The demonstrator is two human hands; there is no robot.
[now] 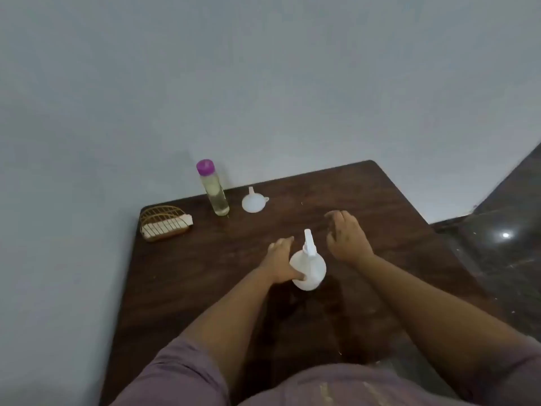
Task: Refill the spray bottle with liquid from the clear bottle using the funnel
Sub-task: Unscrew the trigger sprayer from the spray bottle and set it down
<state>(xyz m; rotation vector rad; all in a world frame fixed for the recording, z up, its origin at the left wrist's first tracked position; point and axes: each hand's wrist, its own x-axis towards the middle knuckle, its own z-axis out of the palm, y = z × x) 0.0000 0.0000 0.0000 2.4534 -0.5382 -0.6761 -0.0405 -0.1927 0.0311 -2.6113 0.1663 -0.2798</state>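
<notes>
Left hand (280,260) holds spray bottle (308,266) | clear bottle (213,189) part-full, capped

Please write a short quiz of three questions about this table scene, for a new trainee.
1. True or false: the spray head is already off the spray bottle.
2. Which hand touches the spray bottle: A) left hand, B) right hand, C) neither?
3. Fill in: the funnel lies on the table beside the clear bottle, whose cap is ____.

Key: 1 false; 2 A; 3 purple.
</notes>
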